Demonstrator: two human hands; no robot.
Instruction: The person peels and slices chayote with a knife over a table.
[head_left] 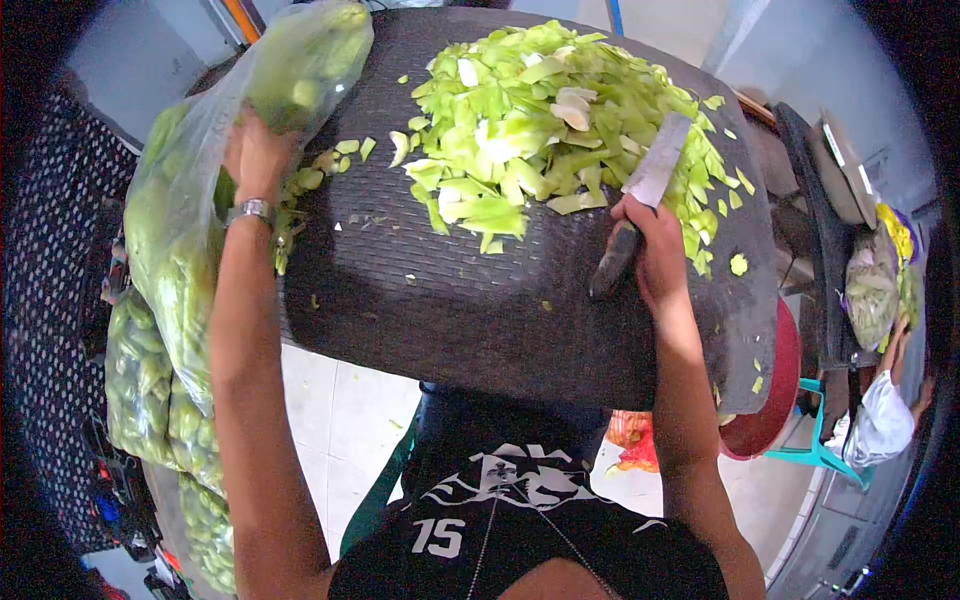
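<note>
My left hand (pixel 262 160) reaches into the opening of a clear plastic bag (pixel 175 235) of green vegetables at the table's left edge; the plastic and vegetables hide its fingertips. In my right hand (pixel 655 240) is a knife (pixel 657 165) with a dark handle, its blade pointing up and away over the cut pieces. A large heap of light green slices (pixel 520 120) lies on the dark woven-textured table (pixel 430 300), with small scraps around it. A few more scraps lie beside my left wrist, which wears a watch.
More bags of green vegetables (pixel 140 380) stand below at the left. A red tub (pixel 765 390) and a teal stool (pixel 822 440) are past the table's right edge. Farther right, a person in a white shirt (pixel 880 420) is near a bag of produce (pixel 872 285).
</note>
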